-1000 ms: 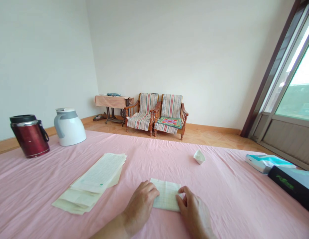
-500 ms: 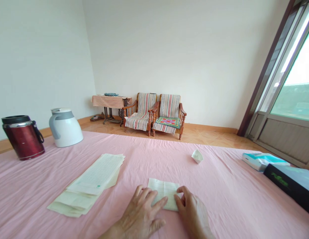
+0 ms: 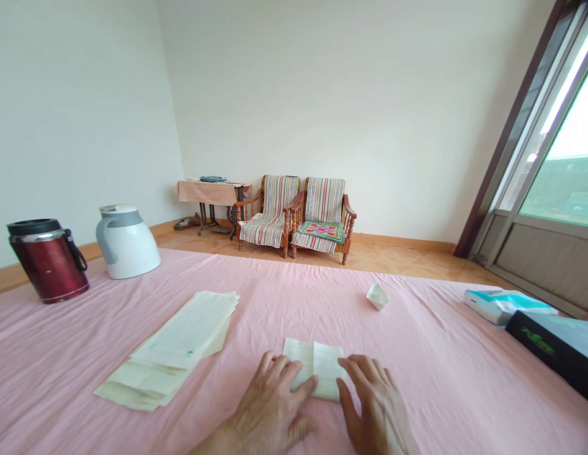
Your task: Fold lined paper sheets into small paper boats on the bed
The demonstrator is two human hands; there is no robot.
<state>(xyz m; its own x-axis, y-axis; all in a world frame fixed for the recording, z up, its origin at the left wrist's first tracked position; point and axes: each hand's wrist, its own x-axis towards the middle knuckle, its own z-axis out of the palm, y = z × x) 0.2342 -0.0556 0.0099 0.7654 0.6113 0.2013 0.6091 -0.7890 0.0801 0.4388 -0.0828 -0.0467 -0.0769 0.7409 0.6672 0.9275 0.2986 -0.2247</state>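
A small folded sheet of grid paper lies flat on the pink cloth, with a crease running down its middle. My left hand rests over its left side, fingers spread and pressing the paper. At the right edge, my right hand touches it with the fingertips, thumb held apart from the fingers. Left of my hands is a fanned stack of grid paper. A small folded paper shape stands farther off to the right.
On the left are a dark red flask and a white jug. A blue and white packet and a black box lie at the right. Two wooden armchairs stand beyond the pink cloth.
My right hand has opened out from a bent-finger pose at the paper's right edge. The middle crease now shows more plainly. My left hand has hardly moved.
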